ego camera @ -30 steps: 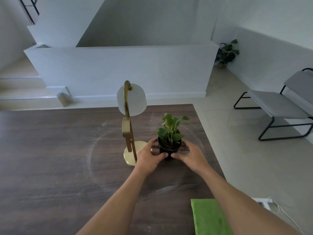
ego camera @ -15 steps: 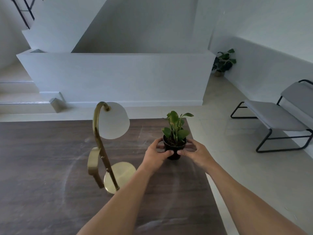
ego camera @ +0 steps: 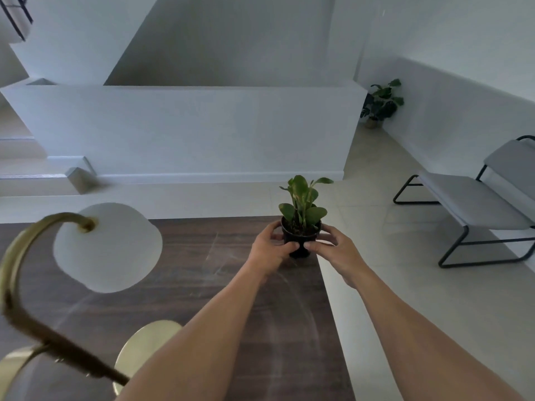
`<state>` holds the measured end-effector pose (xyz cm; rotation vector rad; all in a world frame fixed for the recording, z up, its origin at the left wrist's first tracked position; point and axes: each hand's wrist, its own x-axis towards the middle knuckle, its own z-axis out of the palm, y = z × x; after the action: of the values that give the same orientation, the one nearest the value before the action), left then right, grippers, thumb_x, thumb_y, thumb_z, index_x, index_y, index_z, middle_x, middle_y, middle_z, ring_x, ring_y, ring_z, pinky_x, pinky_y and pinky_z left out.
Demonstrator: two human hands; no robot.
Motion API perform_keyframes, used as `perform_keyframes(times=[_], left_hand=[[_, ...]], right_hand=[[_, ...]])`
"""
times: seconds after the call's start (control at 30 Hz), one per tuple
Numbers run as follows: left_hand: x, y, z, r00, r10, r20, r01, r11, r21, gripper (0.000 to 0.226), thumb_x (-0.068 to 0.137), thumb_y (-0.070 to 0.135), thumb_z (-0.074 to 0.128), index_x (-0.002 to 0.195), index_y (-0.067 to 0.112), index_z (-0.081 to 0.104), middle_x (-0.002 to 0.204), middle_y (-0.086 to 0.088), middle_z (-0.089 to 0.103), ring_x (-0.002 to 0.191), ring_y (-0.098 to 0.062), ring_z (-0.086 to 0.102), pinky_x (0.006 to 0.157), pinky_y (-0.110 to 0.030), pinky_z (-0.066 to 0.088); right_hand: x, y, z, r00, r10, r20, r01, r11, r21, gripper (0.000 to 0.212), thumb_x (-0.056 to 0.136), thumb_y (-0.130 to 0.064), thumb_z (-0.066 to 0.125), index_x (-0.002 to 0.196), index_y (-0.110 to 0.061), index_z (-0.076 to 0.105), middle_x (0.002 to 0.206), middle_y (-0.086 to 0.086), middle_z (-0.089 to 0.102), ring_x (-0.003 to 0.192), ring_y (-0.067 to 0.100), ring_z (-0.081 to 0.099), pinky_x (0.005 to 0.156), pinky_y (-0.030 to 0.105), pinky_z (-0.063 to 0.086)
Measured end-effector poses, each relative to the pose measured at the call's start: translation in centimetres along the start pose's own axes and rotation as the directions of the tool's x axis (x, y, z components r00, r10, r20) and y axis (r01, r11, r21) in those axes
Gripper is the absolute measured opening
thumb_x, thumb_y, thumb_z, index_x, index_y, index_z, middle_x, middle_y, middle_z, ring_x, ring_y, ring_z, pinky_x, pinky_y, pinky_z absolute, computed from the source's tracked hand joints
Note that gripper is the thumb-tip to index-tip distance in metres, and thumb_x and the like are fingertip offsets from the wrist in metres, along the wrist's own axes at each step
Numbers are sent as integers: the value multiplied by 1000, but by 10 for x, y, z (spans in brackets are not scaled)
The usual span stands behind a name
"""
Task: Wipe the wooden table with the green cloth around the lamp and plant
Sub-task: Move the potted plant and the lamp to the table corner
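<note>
- The step in hand looks like clearing the surface rather than wiping. Both hands are busy with the plant (ego camera: pixel 301 202), and the green cloth is nowhere in view.
- The plant sits in a small black pot (ego camera: pixel 300 237) at the far right corner of the desk (ego camera: pixel 208 270), close to its right edge. Whether the pot rests on the wood or hangs just above it cannot be told from this angle.
- The left hand (ego camera: pixel 267 251) wraps the pot's left side, with the fingers curled round the front and the thumb behind the rim.
- The right hand (ego camera: pixel 333 250) mirrors it on the right side, fingers curled onto the pot wall, so the pot is gripped between both hands.
- The lamp (ego camera: pixel 107 247) stands near and left, well apart from the plant. Its brass arm arches close to the camera and its round base sits on the desk.
- Pale streaks (ego camera: pixel 278 328) arc across the wood between lamp and plant — likely the area that needs wiping.
- The next move probably calls for setting the pot down squarely, well inside that right edge. Then both hands let go and one fetches the cloth.
- The main risk is the pot tipping off the corner onto the floor beside the chair (ego camera: pixel 474 204).
</note>
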<state>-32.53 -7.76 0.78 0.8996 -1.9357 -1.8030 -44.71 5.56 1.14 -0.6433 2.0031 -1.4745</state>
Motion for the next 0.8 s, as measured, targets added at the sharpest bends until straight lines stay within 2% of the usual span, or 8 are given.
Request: perform_keyframes(times=[0.07, 0.13, 0.27, 0.37, 0.47, 0.57, 0.7, 0.8], left_hand=[[13, -1, 2, 1000, -1, -26, 1, 1000, -22, 66, 77, 16, 79, 135, 25, 49, 110, -4, 63, 99, -18, 65, 89, -38, 55], [26, -2, 1, 999, -11, -40, 10, 999, -31, 69, 76, 16, 80, 137, 24, 49, 109, -5, 63, 99, -21, 66, 89, -45, 56], [48, 0, -3, 999, -12, -46, 11, 1000, -16, 70, 77, 13, 79, 139, 21, 48, 105, -2, 62, 98, -22, 66, 87, -47, 56], [60, 3, -5, 1000, -11, -28, 11, 1000, -5, 66, 80, 11, 77, 138, 20, 48, 104, 0, 61, 92, -18, 66, 86, -45, 57], [69, 5, -2, 1000, -10, -19, 10, 1000, 2, 65, 81, 10, 76, 138, 20, 47, 108, -7, 60, 86, -18, 65, 83, -44, 58], [78, 2, 1, 1000, 1, -23, -1, 1000, 3, 68, 80, 11, 77, 140, 20, 46, 111, -8, 60, 96, -22, 66, 86, -45, 57], [82, -4, 4, 1000, 22, -21, -21, 999, 30, 70, 79, 16, 79, 139, 26, 46, 111, 0, 61, 103, -18, 63, 93, -43, 54], [78, -8, 5, 999, 36, -38, -34, 998, 58, 68, 81, 17, 77, 139, 28, 44, 114, 2, 61, 106, -14, 60, 92, -33, 51]], right_hand=[[14, 0, 1, 1000, -9, -4, 9, 1000, 22, 58, 77, -19, 82, 129, -24, 57, 110, -7, 67, 100, 3, 64, 77, 17, 49], [28, 2, 3, 1000, -15, -1, 15, 999, 34, 60, 77, -20, 82, 131, -24, 57, 114, -3, 67, 103, 7, 63, 86, 25, 52], [53, 7, 7, 1000, -20, 3, 20, 999, 49, 60, 76, -22, 83, 129, -27, 57, 117, 1, 67, 107, 13, 63, 97, 37, 52], [68, 9, 7, 999, -33, 2, 33, 998, 50, 61, 75, -25, 84, 129, -27, 57, 116, -1, 67, 107, 13, 64, 98, 38, 52], [76, 9, 6, 998, -57, -9, 57, 998, 35, 61, 77, -25, 82, 132, -25, 55, 117, 0, 66, 105, 9, 63, 95, 32, 52], [81, 11, 5, 997, -74, -28, 75, 997, 33, 59, 79, -23, 81, 132, -25, 54, 117, 0, 65, 103, 6, 62, 90, 26, 50], [83, 18, 7, 997, -75, -34, 76, 996, 36, 60, 80, -24, 80, 134, -27, 51, 125, 1, 63, 112, 17, 62, 98, 36, 51], [79, 21, 10, 996, -75, -44, 78, 994, 71, 61, 82, -25, 79, 135, -28, 51, 128, 1, 62, 115, 17, 61, 99, 35, 50]])
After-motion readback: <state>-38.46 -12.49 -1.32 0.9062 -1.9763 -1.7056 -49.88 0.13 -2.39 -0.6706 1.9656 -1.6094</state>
